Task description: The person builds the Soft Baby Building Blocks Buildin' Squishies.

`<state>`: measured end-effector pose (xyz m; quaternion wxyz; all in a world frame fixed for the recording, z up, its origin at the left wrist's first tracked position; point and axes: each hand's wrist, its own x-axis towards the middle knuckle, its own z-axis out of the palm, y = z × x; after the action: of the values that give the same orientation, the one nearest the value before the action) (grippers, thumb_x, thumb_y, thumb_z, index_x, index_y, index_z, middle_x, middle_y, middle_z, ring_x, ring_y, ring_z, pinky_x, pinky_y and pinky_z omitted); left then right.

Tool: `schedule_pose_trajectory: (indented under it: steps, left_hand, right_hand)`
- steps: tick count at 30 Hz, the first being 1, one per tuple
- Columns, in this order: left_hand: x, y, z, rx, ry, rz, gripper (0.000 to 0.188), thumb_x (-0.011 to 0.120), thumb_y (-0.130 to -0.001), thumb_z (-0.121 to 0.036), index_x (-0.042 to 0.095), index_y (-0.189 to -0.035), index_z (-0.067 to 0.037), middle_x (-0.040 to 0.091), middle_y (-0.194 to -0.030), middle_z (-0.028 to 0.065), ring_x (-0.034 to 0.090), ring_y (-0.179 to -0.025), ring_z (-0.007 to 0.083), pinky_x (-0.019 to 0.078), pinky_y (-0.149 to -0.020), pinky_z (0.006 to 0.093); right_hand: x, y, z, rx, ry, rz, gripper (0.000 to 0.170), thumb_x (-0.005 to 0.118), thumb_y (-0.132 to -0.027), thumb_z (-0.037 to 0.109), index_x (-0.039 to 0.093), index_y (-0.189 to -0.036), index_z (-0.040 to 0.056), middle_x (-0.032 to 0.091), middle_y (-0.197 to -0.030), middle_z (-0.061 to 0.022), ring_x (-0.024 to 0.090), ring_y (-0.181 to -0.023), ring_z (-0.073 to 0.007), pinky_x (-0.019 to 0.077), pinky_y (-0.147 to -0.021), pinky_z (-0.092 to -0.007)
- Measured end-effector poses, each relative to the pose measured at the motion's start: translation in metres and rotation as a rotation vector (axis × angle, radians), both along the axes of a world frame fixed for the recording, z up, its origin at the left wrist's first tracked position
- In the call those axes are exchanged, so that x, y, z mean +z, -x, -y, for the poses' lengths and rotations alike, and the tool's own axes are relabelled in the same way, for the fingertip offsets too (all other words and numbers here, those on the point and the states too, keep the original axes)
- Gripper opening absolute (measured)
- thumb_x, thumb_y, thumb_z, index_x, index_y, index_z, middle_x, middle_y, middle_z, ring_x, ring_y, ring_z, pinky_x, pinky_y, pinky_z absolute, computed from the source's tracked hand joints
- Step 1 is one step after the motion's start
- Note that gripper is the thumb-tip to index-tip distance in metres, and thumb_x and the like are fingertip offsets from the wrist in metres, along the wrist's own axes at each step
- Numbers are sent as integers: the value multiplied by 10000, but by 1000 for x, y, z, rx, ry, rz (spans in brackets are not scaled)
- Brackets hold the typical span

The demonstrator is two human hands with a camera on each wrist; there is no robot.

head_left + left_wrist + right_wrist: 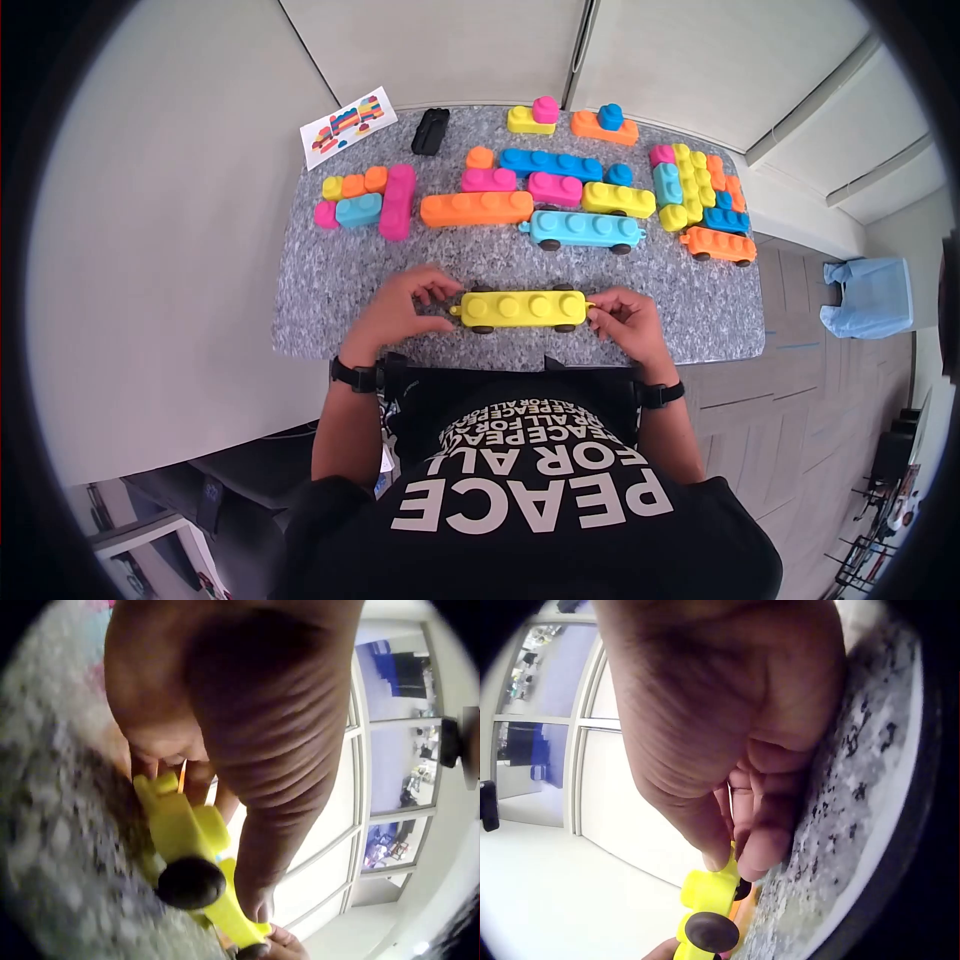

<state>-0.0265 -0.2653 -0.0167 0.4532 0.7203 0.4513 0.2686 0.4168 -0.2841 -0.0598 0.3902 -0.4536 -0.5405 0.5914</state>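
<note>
A long yellow toy train car [524,309] with four studs, dark wheels and a small hitch at each end lies on the speckled table in front of the person. At its right end the right hand [630,322] pinches the hitch between thumb and fingers; the right wrist view shows these fingertips at the end of the yellow car [709,891]. The left hand [405,308] is beside the car's left end, its thumb and fingers spread apart around the hitch. In the left wrist view, the thumb passes over the yellow car [176,825].
Behind it stand a light blue wheeled car [585,229], an orange long block [476,208] and several colourful blocks. An orange wheeled car [720,244] is at the right edge. A picture card [348,127] and a black object [431,132] lie at the back left.
</note>
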Motion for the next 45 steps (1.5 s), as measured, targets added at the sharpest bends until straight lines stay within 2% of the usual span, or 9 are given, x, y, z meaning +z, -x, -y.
schedule_pose_trajectory:
  steps: [8, 16, 26, 29, 32, 35, 38, 41, 45]
  left_hand:
    - [-17, -7, -1, 27, -59, -37, 227, 978, -833, -74, 876, -1035, -82, 779, -1013, -6, 598, -754, 82, 444, -657, 284]
    - [-18, -8, -2, 38, -28, 2, 216, 964, -844, -68, 882, -1043, -84, 785, -1026, -7, 599, -760, 79, 451, -667, 273]
    - [-15, -7, -2, 29, -17, 20, 220, 965, -851, -58, 880, -1052, -81, 796, -1036, -6, 610, -780, 74, 466, -668, 282]
    - [-12, -3, -3, 143, 27, 128, 250, 978, -850, -103, 872, -1075, -71, 797, -996, 5, 671, -824, 97, 535, -728, 287]
    - [-4, -1, -14, 563, -156, 54, 351, 984, -863, -144, 833, -1170, -64, 792, -1041, 41, 718, -882, 156, 579, -784, 326]
    - [8, 12, -35, 732, -494, -281, 446, 981, -879, -195, 780, -1254, -61, 769, -1147, 108, 754, -994, 266, 614, -853, 394]
    - [8, 17, -48, 756, -549, -348, 493, 979, -878, -220, 752, -1284, -56, 729, -1239, 166, 737, -1064, 359, 621, -897, 450]
    - [-4, 20, -56, 723, -510, -506, 472, 972, -879, -218, 756, -1252, -26, 720, -1257, 181, 732, -1099, 372, 623, -898, 458]
    - [-19, 22, -66, 755, -492, -383, 399, 942, -897, -165, 758, -1212, -3, 720, -1220, 181, 751, -1057, 363, 627, -903, 447]
  right_hand:
    - [-4, 2, -2, -47, -22, -2, 150, 814, -1045, -34, 791, -1192, -14, 763, -938, -22, 697, -747, -69, 562, -637, -235]
    - [-6, 1, -2, -17, -89, -47, 141, 804, -1025, -65, 770, -1160, -44, 711, -1219, -87, 715, -840, -85, 591, -656, -234]
    - [-5, 5, -2, -51, -101, -37, 165, 766, -1043, -70, 753, -1201, -24, 713, -1040, -55, 679, -742, -72, 547, -604, -233]
    - [1, 5, 0, -75, -51, -33, 201, 744, -1063, -61, 733, -1257, -11, 702, -921, -33, 664, -704, -66, 533, -589, -233]
    - [3, 6, 0, -79, -60, -39, 215, 731, -1075, -53, 721, -1285, -6, 692, -871, -21, 652, -679, -63, 528, -577, -235]
    - [2, 7, 0, -87, -60, -46, 207, 732, -1078, -50, 722, -1280, -8, 692, -877, -22, 647, -666, -63, 526, -570, -237]
    - [2, 8, 0, -92, -64, -43, 204, 733, -1079, -50, 722, -1278, -8, 688, -865, -21, 645, -661, -63, 521, -566, -237]
    - [2, 9, 0, -100, -87, -37, 199, 734, -1081, -47, 723, -1274, -4, 683, -851, -17, 644, -660, -64, 519, -565, -238]
    - [1, 8, 1, -94, -84, -19, 196, 727, -1087, -44, 723, -1278, -1, 684, -858, -15, 644, -662, -64, 524, -573, -240]
